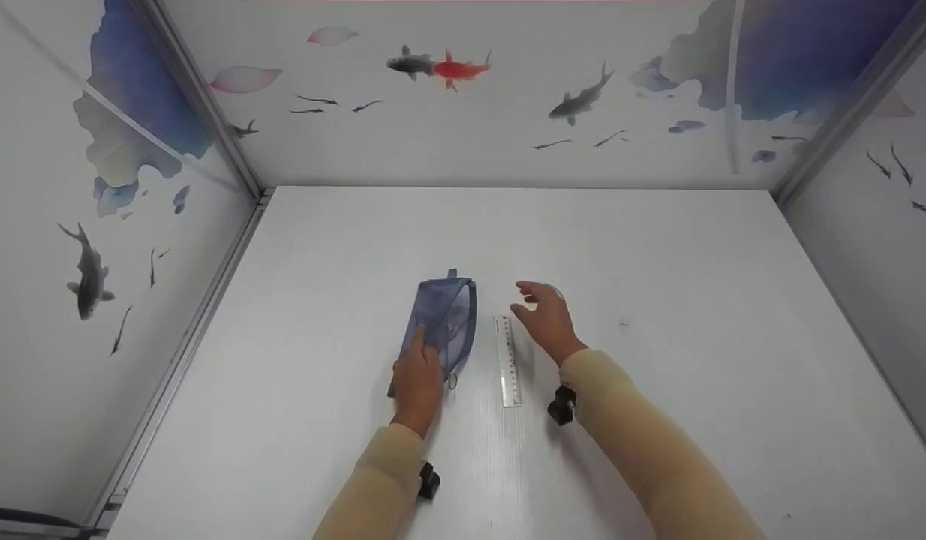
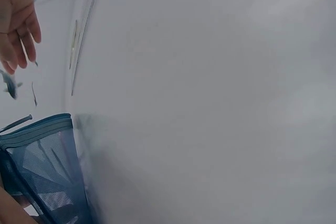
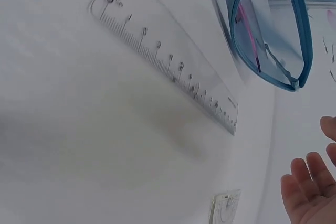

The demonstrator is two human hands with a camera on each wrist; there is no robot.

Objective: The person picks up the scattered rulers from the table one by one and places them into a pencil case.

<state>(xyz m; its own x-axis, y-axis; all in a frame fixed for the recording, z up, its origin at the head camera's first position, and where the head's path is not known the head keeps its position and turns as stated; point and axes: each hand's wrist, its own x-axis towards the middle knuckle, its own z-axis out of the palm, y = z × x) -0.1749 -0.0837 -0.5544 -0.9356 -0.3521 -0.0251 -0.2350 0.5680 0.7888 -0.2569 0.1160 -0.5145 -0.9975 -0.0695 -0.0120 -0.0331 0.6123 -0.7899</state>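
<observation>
A blue mesh pencil case stands tilted on the white table, its zipped mouth open toward the right. My left hand grips its near left side, thumb and index finger on the mesh. In the right wrist view, the open case shows a slim pink item inside. Just right of the case lies a clear ruler with black markings. My right hand hovers over the table beyond the ruler's right side, fingers spread and holding nothing; its palm also shows in the right wrist view.
A small clear piece with printed lines lies on the table in the right wrist view. White walls painted with fish surround the table at the back and sides. Black wrist cameras sit on both sleeves.
</observation>
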